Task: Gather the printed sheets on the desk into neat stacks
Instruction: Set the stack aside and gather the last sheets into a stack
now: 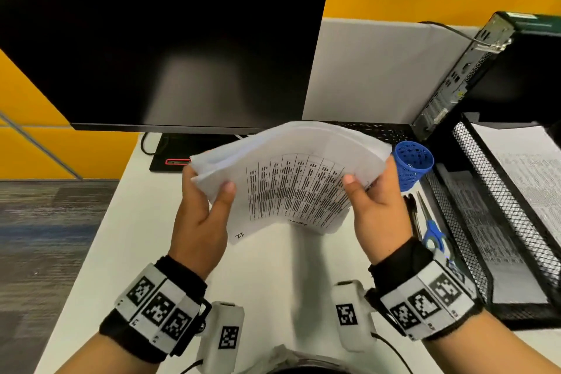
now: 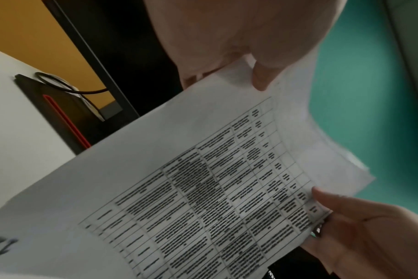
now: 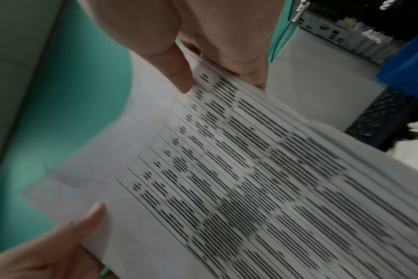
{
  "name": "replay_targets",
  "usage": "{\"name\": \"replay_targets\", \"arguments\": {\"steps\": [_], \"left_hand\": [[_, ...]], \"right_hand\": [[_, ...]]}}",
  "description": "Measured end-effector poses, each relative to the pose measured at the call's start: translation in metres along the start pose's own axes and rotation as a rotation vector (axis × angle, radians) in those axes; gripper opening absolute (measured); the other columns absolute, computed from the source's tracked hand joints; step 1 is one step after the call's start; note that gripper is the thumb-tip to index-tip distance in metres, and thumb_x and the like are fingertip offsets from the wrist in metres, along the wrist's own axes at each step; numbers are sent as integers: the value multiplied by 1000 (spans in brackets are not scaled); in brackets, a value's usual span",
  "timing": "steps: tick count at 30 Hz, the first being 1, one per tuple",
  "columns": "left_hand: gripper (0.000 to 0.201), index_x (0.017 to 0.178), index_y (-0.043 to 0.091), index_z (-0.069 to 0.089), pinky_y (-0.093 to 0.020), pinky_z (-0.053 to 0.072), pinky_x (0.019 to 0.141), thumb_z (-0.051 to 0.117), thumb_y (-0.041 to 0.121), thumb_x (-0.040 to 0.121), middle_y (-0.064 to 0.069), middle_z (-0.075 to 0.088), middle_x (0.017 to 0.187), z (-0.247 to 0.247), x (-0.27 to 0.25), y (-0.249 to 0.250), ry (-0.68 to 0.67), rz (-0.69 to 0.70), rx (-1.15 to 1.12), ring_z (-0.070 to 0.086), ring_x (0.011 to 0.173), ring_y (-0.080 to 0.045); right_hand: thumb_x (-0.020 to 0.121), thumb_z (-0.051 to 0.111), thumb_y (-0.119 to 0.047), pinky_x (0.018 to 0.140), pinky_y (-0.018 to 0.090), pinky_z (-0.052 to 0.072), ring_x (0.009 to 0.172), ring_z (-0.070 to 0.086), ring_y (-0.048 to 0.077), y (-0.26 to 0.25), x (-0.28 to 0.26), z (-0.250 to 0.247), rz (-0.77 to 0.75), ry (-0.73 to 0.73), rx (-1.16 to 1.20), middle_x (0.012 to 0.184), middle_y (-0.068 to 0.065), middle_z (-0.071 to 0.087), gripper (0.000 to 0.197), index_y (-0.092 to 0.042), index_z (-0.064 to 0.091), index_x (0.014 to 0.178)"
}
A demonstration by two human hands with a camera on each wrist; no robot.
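Observation:
A sheaf of printed sheets (image 1: pixel 291 185) with table text and a handwritten "12" is held in the air above the white desk (image 1: pixel 136 237), and it bows upward in the middle. My left hand (image 1: pixel 208 182) pinches its left edge, thumb on top and fingers behind. My right hand (image 1: pixel 368 179) pinches the right edge the same way. The left wrist view shows the sheets (image 2: pixel 179 179) under my left hand (image 2: pixel 227 79), with my right hand (image 2: pixel 346 217) at the far edge. The right wrist view shows the sheets (image 3: pixel 227 169) fanned slightly under my right hand (image 3: pixel 215 79).
A dark monitor (image 1: pixel 158 48) on its base (image 1: pixel 173 158) stands behind the sheets. To the right are a blue mesh pen cup (image 1: pixel 414 164), pens (image 1: pixel 411 212), blue-handled scissors (image 1: pixel 432 234), a black mesh tray (image 1: pixel 473 222) holding more printed sheets (image 1: pixel 522 167), and a computer box (image 1: pixel 461 76).

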State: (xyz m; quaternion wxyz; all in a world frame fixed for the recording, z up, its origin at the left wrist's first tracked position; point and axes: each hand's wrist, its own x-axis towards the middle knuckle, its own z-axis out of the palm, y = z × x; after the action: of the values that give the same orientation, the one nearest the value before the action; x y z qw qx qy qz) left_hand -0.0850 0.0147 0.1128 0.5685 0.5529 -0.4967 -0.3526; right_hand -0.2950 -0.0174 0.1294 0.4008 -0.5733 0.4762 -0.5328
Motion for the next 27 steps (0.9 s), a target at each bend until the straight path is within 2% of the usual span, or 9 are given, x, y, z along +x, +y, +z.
{"name": "replay_targets", "arguments": {"steps": [2,5,8,12,16,19,21,25,27], "left_hand": [[26,121,20,39,0,43,64,45,11,98,18,54,100,2,2,7,34,25,16,55,85,21],[22,119,18,40,-1,43,63,43,11,98,19,53,97,5,5,12,74,52,34,56,84,19],[29,125,22,39,0,43,65,40,10,99,20,54,100,7,6,5,75,8,24,55,86,20],[38,137,19,40,2,41,72,41,12,99,27,55,106,8,6,2,56,-2,55,53,91,22],[39,132,26,42,-2,44,75,46,19,94,28,61,105,1,4,-2,71,-4,-9,57,97,15],[34,126,34,44,-2,44,75,47,15,97,26,60,105,2,-1,-15,51,-103,1,56,91,20],[36,123,38,46,-13,45,84,48,14,96,27,60,107,5,-4,-25,7,-203,7,57,94,17],[29,109,38,59,-33,45,98,50,15,95,16,66,109,4,-7,-37,-90,-392,-9,60,104,-4],[29,112,31,63,-36,44,101,50,11,95,10,68,112,0,-7,-40,-55,-405,-17,61,107,-11]], "right_hand": [[92,46,3,79,6,45,92,56,-11,-7,6,-1,-67,30,22,103,-13,56,33,-22,42,113],[89,47,-10,80,11,47,93,58,1,-11,11,1,-96,59,13,101,-8,57,26,-27,45,108],[93,47,-5,79,3,45,95,57,-9,-1,12,5,-11,56,-29,106,-12,59,30,-21,46,119],[95,44,-5,83,-4,39,106,54,-4,1,9,7,45,58,-103,118,-3,61,36,-15,48,129],[94,44,-1,80,-2,41,99,55,-16,-4,7,2,5,51,-71,107,-20,60,35,-28,47,117],[93,46,-1,78,-5,39,94,52,-25,10,2,1,90,25,-73,106,-27,56,39,-31,44,117],[93,44,3,77,-6,39,92,52,-26,24,-3,2,180,-5,-100,107,-25,56,44,-30,44,121],[93,45,0,91,14,41,104,53,0,39,-11,-2,307,-72,-207,114,-13,58,41,-18,49,129],[92,48,-1,91,13,42,103,55,-4,40,-13,-9,296,-81,-198,114,-15,60,38,-21,49,124]]}}
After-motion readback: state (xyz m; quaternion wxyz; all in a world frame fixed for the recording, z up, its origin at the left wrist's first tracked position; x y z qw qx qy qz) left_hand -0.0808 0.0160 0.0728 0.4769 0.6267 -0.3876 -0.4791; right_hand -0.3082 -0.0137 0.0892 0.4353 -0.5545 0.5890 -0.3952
